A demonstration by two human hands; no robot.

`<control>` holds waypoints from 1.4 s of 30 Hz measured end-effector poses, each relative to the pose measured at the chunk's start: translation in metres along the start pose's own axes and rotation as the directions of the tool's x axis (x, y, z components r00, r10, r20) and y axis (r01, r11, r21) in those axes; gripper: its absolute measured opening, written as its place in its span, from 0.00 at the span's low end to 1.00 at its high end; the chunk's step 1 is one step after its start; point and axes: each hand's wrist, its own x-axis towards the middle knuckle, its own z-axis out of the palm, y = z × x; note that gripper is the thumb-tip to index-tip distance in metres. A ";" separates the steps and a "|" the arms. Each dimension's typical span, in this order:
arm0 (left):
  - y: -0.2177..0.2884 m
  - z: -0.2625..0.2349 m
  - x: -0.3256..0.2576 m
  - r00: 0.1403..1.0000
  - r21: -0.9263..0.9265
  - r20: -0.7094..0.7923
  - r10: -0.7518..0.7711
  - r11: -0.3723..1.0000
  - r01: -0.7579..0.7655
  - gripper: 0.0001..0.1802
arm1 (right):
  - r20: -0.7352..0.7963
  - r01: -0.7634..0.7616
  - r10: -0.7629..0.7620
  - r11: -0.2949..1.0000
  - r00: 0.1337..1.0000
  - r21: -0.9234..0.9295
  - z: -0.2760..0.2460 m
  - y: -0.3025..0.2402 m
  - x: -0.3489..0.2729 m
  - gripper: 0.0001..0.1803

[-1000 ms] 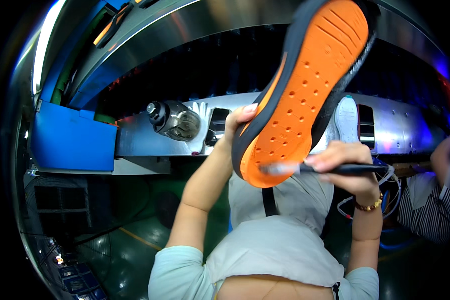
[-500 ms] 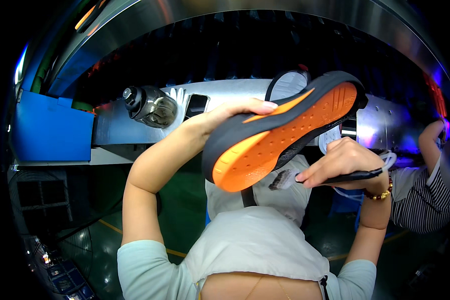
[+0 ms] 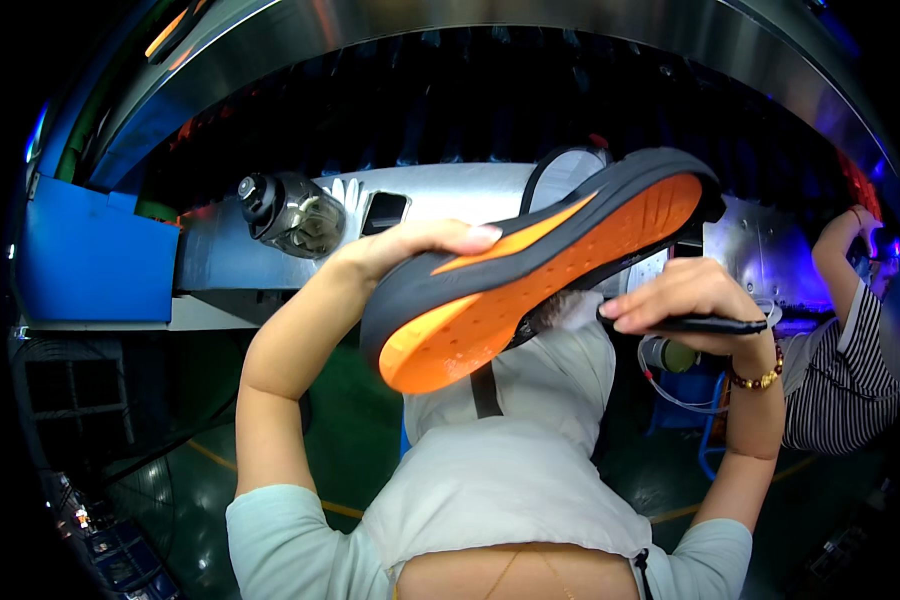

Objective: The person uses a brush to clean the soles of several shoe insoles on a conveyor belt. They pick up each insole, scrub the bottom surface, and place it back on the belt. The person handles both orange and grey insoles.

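A black and orange shoe sole [image 3: 540, 290] is held up slantwise in front of me, its orange bottom facing me. My left hand [image 3: 410, 243] grips its far-left edge, thumb on top; the other fingers are hidden behind it. In my right hand [image 3: 685, 300] is a brush [image 3: 582, 310] with a black handle, pinched between thumb and fingers. Its pale, dark-streaked bristles reach the near side edge of the sole, their tips partly hidden behind it. A clear tube loops by the right wrist.
On the metal bench [image 3: 210, 245] stand a clear bottle [image 3: 305, 215] with a black lid and a black rectangular item [image 3: 385, 212]. Behind the held sole lies another sole with a grey face [image 3: 562, 180]. A blue box [image 3: 100, 255] is at left; a person in stripes [image 3: 840, 380] sits at right.
The sole has shifted left and tipped slightly, showing less of its orange bottom. The brush has come up against its near side edge.
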 end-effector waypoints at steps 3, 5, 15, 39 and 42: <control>-0.009 -0.015 -0.005 0.999 -0.037 -0.037 0.021 0.999 -0.022 0.23 | 0.097 -0.026 0.031 0.998 0.995 -0.052 -0.011 -0.013 -0.006 0.08; -0.016 -0.025 -0.003 0.998 -0.078 -0.053 0.041 0.996 -0.045 0.23 | -0.184 -0.005 0.029 0.991 0.983 0.131 -0.004 -0.007 -0.011 0.10; -0.049 -0.060 0.007 0.976 -0.273 -0.137 0.169 0.941 -0.202 0.23 | -0.328 -0.180 0.206 0.978 0.922 0.109 -0.008 0.014 -0.036 0.11; -0.089 -0.038 0.072 0.900 -0.574 0.251 0.355 0.803 -0.157 0.26 | -0.735 -0.272 0.357 0.932 0.576 0.240 0.090 0.037 -0.003 0.12; -0.068 -0.055 0.041 0.854 -0.430 0.202 0.479 0.827 -0.362 0.27 | -0.646 0.201 0.311 0.780 0.697 0.593 0.079 0.022 -0.039 0.12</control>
